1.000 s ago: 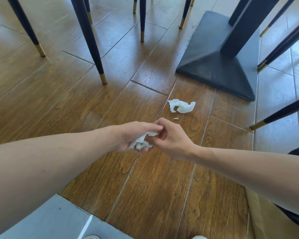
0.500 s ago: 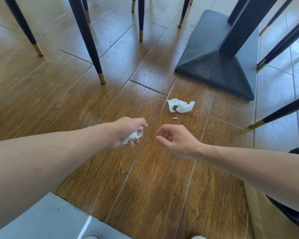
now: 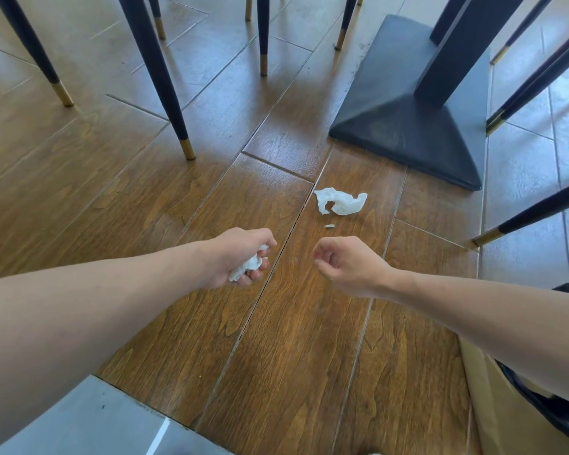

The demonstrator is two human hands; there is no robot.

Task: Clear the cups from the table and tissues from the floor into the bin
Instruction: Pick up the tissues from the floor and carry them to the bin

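Both bare forearms extend forward over the wood-plank floor [image 3: 296, 323], with the black table base [image 3: 404, 133] taken as the reference landmark. The left hand [image 3: 240, 254] is clenched around a crumpled white tissue [image 3: 248, 266], part of which protrudes beneath the curled fingers; this hand sits well to the near-left of the table base, above the floor. The right hand [image 3: 349, 266] holds nothing: its fingers are loosely curled with the thumb drawn in, and it hovers near and directly in front of the base's front edge, apart from the left hand with a plank seam running between them. A second tissue [image 3: 340, 201], white and crumpled flat, lies on the floor just in front of the table base, between the base and the right hand, touching neither. A small white scrap [image 3: 329, 226] lies just nearer than that tissue. Dark chair legs [image 3: 165, 87] with brass-coloured tips stand to the left of and beyond the base, and further such legs stand to its right. A pale grey tile [image 3: 89, 421] borders the wood at the point farthest from the base, lower left.
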